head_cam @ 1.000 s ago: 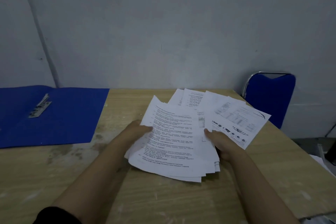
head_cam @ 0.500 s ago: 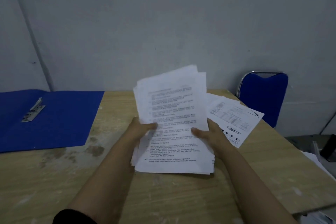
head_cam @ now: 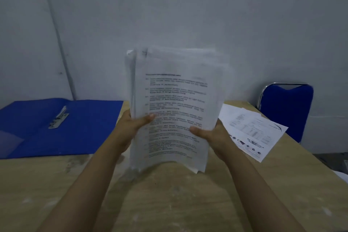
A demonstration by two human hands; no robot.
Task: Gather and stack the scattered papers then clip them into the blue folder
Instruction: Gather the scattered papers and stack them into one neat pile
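Wooden table (head_cam: pixel 169 203) is being used as the work place, and it is set against a grey wall (head_cam: pixel 188 5). Blue folder (head_cam: pixel 79 126) is being kept open and flat at the far left of the table, likely so the papers can be laid straight into it. Its metal clip (head_cam: pixel 58 119) is lying on the open folder, not yet being used. A blue chair (head_cam: pixel 288 107) is being left at the far right corner.

A stack of papers (head_cam: pixel 175 100) is being held upright above the middle of the table, probably so the bottom edges can be tapped even. The left edge is being gripped by the left hand (head_cam: pixel 131 128), with the thumb pressed on the front page. The right edge is being pinched by the right hand (head_cam: pixel 211 134), thumb in front too. The other fingers are hidden behind the pages, so their shape cannot be told.

A few loose sheets (head_cam: pixel 252 130) are lying flat near the right hand and are not yet being gathered.
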